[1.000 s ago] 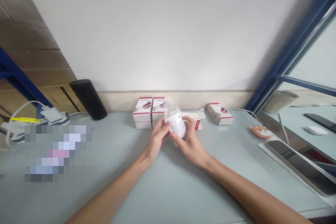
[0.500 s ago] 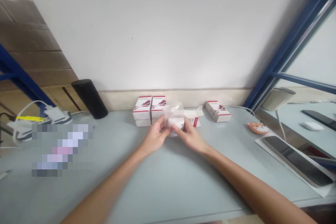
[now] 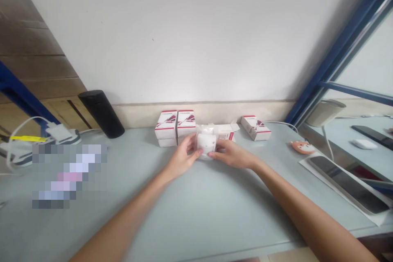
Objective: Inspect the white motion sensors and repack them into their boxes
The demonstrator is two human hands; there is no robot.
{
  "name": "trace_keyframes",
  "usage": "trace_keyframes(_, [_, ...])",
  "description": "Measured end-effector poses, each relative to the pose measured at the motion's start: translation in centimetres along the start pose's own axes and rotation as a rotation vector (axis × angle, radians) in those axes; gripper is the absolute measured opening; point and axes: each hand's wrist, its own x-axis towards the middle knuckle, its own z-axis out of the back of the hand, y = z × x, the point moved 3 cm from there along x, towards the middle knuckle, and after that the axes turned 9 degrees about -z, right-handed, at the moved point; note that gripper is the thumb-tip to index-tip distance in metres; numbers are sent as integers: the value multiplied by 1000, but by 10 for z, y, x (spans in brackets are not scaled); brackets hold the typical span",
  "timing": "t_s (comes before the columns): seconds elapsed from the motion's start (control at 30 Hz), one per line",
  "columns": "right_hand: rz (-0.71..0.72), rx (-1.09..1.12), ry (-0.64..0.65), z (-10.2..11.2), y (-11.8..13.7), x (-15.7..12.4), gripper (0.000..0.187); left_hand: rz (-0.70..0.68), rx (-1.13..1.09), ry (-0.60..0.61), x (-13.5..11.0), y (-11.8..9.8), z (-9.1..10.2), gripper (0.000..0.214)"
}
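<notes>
Between my two hands is a small white device (image 3: 206, 142) in a clear plastic bag (image 3: 206, 128), just above the grey-blue table. My left hand (image 3: 184, 154) grips its left side, thumb across the front. From the right, my right hand (image 3: 231, 154) pinches its lower right edge. Right behind it lies a white box with an open flap (image 3: 226, 132), partly hidden by the bag and my right hand. Further left stand white and red boxes (image 3: 166, 127) in stacks side by side. What the device is, I cannot make out.
A black cylinder (image 3: 102, 114) stands back left. Nearer left are a power strip with a white plug and cable (image 3: 58, 132) and a blurred-out item (image 3: 69, 176). At right are another red-white box (image 3: 256, 128), an orange animal-shaped item (image 3: 302, 147) and a dark slab on paper (image 3: 346, 182).
The bagged device has been tilted, so more of its white front shows. My right hand has turned and its thumb has shifted lower on the device. The view has shifted slightly.
</notes>
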Motion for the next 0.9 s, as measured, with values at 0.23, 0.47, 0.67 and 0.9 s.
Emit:
trace_keyframes(0.23, [6, -67, -81, 35, 16, -17, 66, 58, 203, 220, -3, -6, -1, 53])
trace_keyframes(0.47, [-44, -37, -56, 29, 18, -17, 52, 83, 196, 230, -5, -14, -5, 62])
trace_keyframes(0.67, [-97, 11, -2, 14, 12, -9, 38, 39, 30, 12, -2, -17, -8, 58])
trace_keyframes(0.9, [145, 110, -514, 47, 33, -26, 66, 9, 90, 42, -3, 3, -13, 61])
